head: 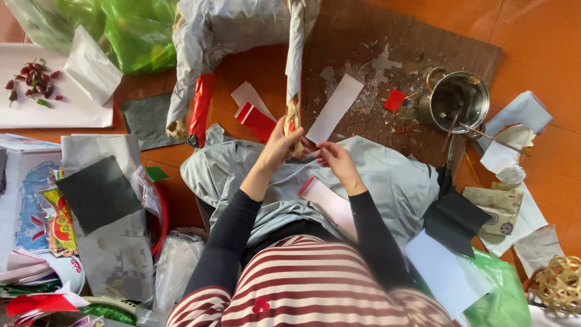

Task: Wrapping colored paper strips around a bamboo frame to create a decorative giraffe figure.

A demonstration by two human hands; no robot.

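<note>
My left hand (279, 145) grips the near end of a long rod wrapped in silver-grey paper (295, 60) that reaches away from me. Red and yellow trim shows at the rod's end, right by my fingers. My right hand (334, 158) pinches the lower end of a white paper strip (334, 109) with a zigzag edge, held against the rod's end. A pink paper strip with a red edge (330, 203) lies on the grey sheet (399, 181) spread over my lap.
A metal pot (455, 100) with a stick stands on a brown board (387, 42) at the right. Red paper pieces (256, 120), black squares (100, 194), green plastic bags (136, 33), a white tray with dried chillies (54, 109) and a bamboo ball (560, 284) lie around me.
</note>
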